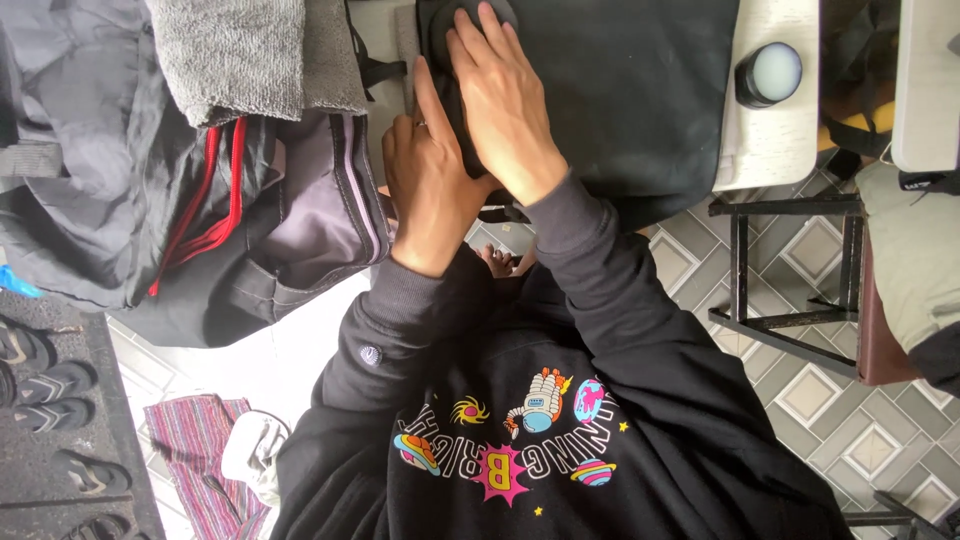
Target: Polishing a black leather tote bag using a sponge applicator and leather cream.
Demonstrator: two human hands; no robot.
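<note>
Both arms are stretched out toward the top of the view, with the black sleeves pulled down to the wrists. The right hand [505, 95] is laid flat, palm down, on a small round black thing [470, 20] that sits on a black cloth [630, 90] at the edge of a pale table [775, 150]. Its fingers are kept straight and close together, and nothing is gripped by it. The left hand [428, 175] is placed just beside the right hand, touching it, with the first finger pointed up along the left side of the black thing. The other fingers are curled under, so it cannot be told if anything is held there. A black jar with a pale lid [770, 73] is seen on the table, well apart from the hands. An open dark bag with red cords [230, 190] is seen to the left, with a grey towel [235, 55] on top of it. Sandals [50, 385] are lined up on the floor at the lower left.
</note>
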